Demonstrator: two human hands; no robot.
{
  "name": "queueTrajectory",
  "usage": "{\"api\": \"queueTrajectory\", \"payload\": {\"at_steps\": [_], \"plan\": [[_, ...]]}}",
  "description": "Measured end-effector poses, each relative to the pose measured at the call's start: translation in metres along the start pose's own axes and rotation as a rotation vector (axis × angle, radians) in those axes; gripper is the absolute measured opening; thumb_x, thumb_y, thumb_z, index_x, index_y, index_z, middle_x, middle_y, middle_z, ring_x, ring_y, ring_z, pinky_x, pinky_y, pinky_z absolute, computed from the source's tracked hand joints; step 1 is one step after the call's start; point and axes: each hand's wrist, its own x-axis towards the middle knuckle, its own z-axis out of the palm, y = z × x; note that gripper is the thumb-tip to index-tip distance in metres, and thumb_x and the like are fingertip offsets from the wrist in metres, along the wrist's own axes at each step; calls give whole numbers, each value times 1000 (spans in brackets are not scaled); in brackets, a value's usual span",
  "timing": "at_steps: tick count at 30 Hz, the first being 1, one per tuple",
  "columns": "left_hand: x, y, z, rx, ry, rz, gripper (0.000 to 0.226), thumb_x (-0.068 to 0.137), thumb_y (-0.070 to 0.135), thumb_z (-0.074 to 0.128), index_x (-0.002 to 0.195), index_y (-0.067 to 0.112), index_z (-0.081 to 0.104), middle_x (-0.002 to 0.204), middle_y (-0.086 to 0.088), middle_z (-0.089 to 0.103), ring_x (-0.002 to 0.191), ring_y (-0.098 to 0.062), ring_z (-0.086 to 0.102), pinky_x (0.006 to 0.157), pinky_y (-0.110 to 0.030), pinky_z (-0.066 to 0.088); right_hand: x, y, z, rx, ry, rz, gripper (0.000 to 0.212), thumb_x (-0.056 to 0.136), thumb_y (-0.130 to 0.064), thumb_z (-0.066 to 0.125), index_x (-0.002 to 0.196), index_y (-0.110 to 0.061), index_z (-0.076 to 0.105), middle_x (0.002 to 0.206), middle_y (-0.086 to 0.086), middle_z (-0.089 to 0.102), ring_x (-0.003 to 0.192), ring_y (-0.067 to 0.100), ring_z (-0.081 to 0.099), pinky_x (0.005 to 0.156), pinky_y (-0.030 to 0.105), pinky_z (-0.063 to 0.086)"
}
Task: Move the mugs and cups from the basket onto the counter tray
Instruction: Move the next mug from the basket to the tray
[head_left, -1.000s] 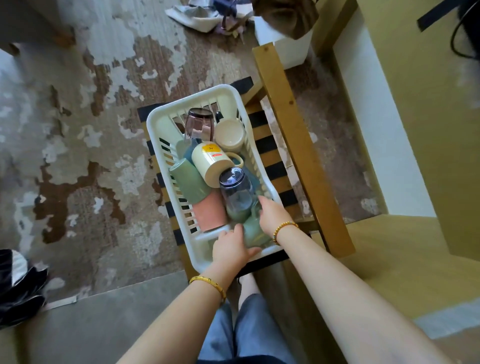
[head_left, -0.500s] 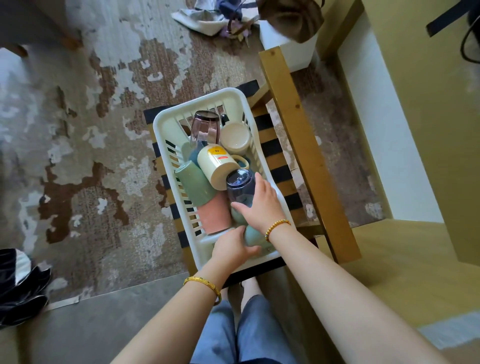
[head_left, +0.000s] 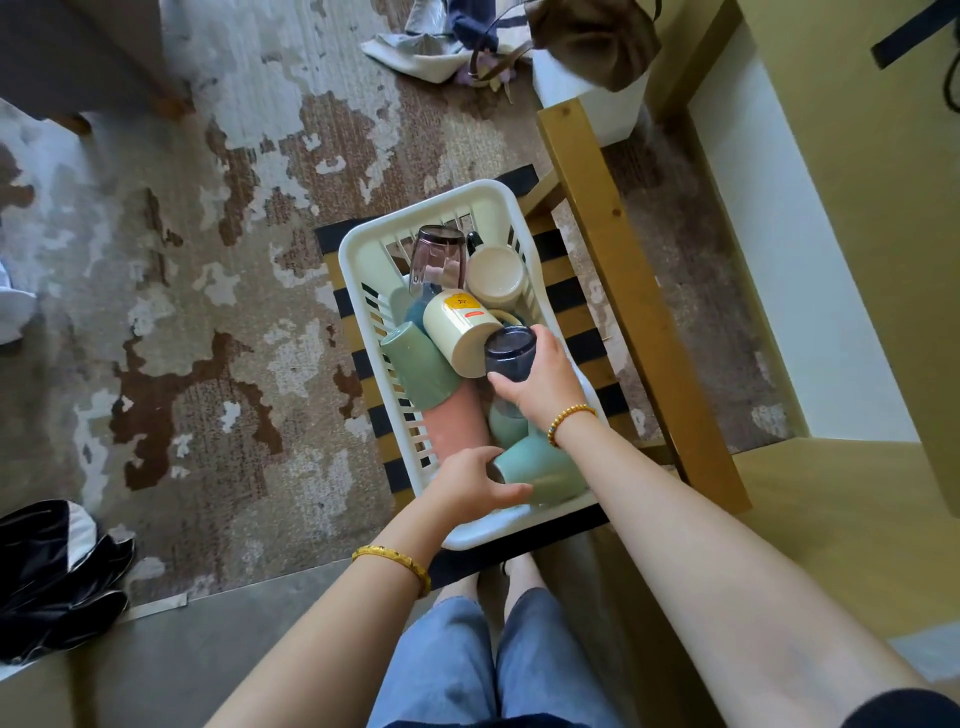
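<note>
We see the white basket (head_left: 358, 249) resting on a striped chair seat (head_left: 563, 291), filled with mugs and cups. Our right hand (head_left: 543, 382) grips a dark blue glass (head_left: 510, 353), raised above the pile beside the cream mug (head_left: 457, 327). Our left hand (head_left: 467, 480) holds a pale green mug (head_left: 543, 470) lying at the near end of the basket. A pink cup (head_left: 454, 426) and a green cup (head_left: 421, 366) lie alongside.

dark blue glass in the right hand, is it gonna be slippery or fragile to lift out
The dark blue glass looks smooth and see-through, so probably slippery and breakable. It has no handle, and the right hand wraps its fingers round the body, which seems sensible. It sits close to the cream mug, so it might clink on lifting.
</note>
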Motion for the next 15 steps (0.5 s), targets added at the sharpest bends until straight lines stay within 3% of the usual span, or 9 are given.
{"api": "queueTrajectory", "payload": {"at_steps": [3,6,11,13,15], "plan": [[-8,-11,-10,-61,-28,14,38,80,37,68,110,16,62,66,10,50,59,-3,45,51,-13,35,-7,2,-6,164,39,40,77,73,-30,76,134,-14,32,134,6,42,121,23,46,95,31,47],[-20,-26,-22,-83,-17,-1,40,81,36,68,117,21,60,70,11,51,62,-2,47,52,-10,37,-16,6,-14,254,87,58,73,73,-30,76,131,-15,35,130,5,46,116,19,49,81,17,43],[-34,-44,-47,-227,-6,-82,43,81,35,69,121,26,58,81,4,59,75,-9,58,66,-16,48,-31,13,-27,327,153,145,72,75,-28,74,131,-13,32,121,3,46,112,19,49,86,22,43],[-36,-49,-54,-304,21,-109,46,80,33,70,123,22,58,96,-3,65,88,-17,63,81,-30,55,-39,16,-32,344,169,164,71,76,-26,74,131,-13,30,117,2,43,108,17,47,87,23,42],[-37,-50,-58,-340,62,-146,49,80,35,70,125,21,56,101,-6,65,91,-20,64,84,-35,55,-47,18,-34,353,183,175,70,77,-25,74,130,-11,30,119,4,44,108,17,48,89,25,44]]}}
